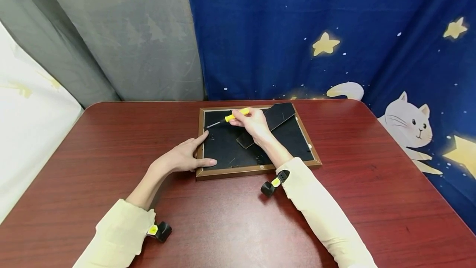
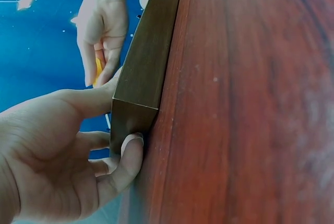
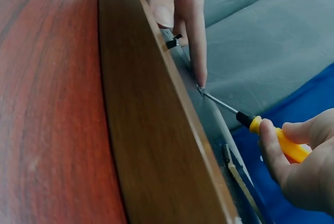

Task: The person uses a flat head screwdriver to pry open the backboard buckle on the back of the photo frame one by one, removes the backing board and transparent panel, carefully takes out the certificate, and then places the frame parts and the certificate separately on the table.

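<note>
From the head view, the picture frame (image 1: 256,168) lies face down in the middle of the red surface (image 1: 372,202), black backing up. Your left hand (image 1: 186,158) braces its near-left corner with straight fingers and thumb, gripping nothing. Your right hand (image 1: 253,122) pinches the yellow-handled screwdriver (image 1: 232,117), its tip aimed at the frame's upper-left edge. The black stand flap (image 1: 275,119) lies angled across the backing, just right of that hand.

In the left wrist view the frame's wooden corner (image 2: 133,114) sits between thumb and forefinger. I judge that brace should stay firm, since the frame could skid if pushed from the far side.

The right wrist view shows what the others hide — the metal tip (image 3: 203,92) meets the frame's inner edge just beside your left fingertip (image 3: 201,78), and a small black tab (image 3: 173,41) sits further along. Keep the shaft low and lever gently; a slip would likely run into that finger. Whether the tip is under a tab cannot be told.
</note>
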